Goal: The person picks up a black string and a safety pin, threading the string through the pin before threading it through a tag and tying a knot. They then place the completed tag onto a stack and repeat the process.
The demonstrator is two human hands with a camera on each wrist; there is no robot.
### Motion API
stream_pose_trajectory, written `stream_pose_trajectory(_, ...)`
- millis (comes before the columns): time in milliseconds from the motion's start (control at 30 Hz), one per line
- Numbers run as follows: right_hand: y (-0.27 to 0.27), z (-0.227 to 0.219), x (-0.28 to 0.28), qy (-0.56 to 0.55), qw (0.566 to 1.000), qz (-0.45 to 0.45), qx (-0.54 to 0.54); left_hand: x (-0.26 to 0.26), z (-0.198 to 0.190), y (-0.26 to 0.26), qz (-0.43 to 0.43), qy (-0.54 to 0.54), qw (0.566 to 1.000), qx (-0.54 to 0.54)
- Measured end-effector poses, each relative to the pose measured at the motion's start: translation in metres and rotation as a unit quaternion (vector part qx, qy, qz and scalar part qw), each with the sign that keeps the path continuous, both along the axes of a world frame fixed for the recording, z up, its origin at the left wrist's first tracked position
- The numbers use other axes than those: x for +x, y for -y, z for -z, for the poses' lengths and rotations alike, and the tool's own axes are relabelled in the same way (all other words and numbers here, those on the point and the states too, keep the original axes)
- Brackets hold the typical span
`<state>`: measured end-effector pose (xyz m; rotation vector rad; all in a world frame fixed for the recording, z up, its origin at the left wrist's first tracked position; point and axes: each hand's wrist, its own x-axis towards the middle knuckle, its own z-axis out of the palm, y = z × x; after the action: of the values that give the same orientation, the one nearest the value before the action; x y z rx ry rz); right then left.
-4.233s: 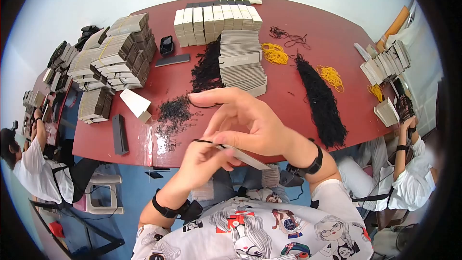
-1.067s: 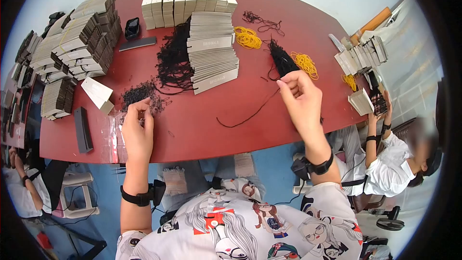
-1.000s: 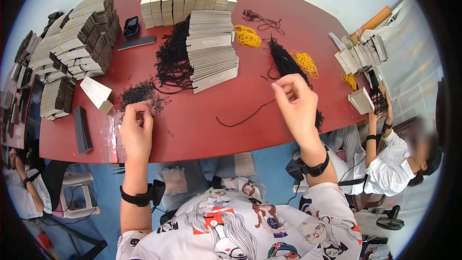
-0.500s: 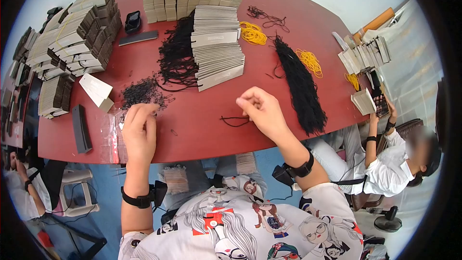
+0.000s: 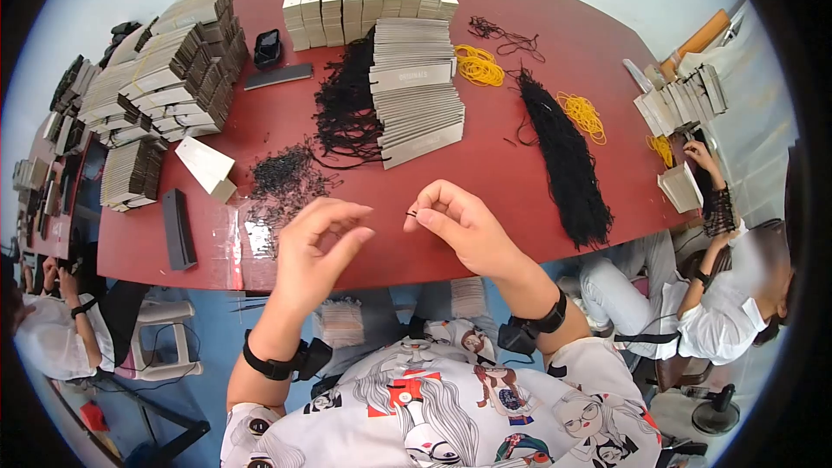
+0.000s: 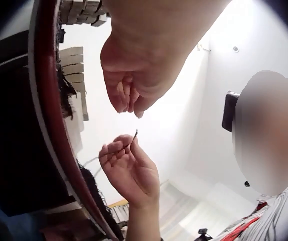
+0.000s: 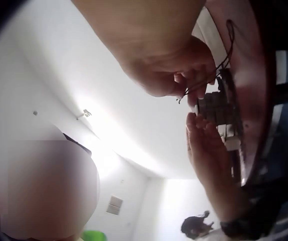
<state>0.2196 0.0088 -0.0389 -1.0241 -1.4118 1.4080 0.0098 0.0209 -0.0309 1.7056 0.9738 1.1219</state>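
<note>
My right hand pinches a thin black cord between thumb and forefinger. In the right wrist view the cord trails as a loop past the fingers, and its short end pokes out beyond the fingertips in the left wrist view. My left hand is raised just across from it, fingers bent and thumb apart from them; nothing shows in the gap. Small black safety-pin-like loops lie heaped behind the left hand. Beyond the hands stands a row of grey tags with black cords at their left side.
A long bundle of black cords lies to the right, near yellow rubber bands. Tall tag stacks stand at the left, with a dark block before them. Another person sits at the right.
Earlier both hands held a pale tag with cord. Later my right hand drew a cord from the bundle area and moved left; my left hand came from the small-loop heap toward it.
</note>
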Motion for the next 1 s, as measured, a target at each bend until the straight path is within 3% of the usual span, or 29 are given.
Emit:
stream_pose_trajectory(33,0.000,-0.006,-0.003,-0.125,0.991,-0.044,-0.021,0.004,-0.005,0.002,0.004,0.017,1.000,0.012)
stream_pose_trajectory(167,0.005,-0.024,-0.011,-0.169,0.981,-0.087,-0.039,0.013,-0.024,0.009,0.019,0.034,0.999,0.032)
stream_pose_trajectory(400,0.010,-0.035,-0.013,-0.132,0.984,-0.102,-0.056,0.017,-0.024,0.012,0.008,-0.006,0.996,0.089)
stream_pose_trajectory(567,0.009,-0.032,-0.019,-0.148,0.986,-0.074,-0.032,0.023,-0.025,0.016,-0.041,0.053,0.997,0.039)
stream_pose_trajectory(633,0.009,-0.032,-0.020,-0.080,0.995,-0.052,0.004,0.022,-0.023,0.015,-0.037,0.058,0.997,0.036)
stream_pose_trajectory(1000,0.012,-0.037,-0.024,-0.104,0.994,-0.027,-0.002,0.012,-0.023,0.020,0.000,0.178,0.980,-0.085)
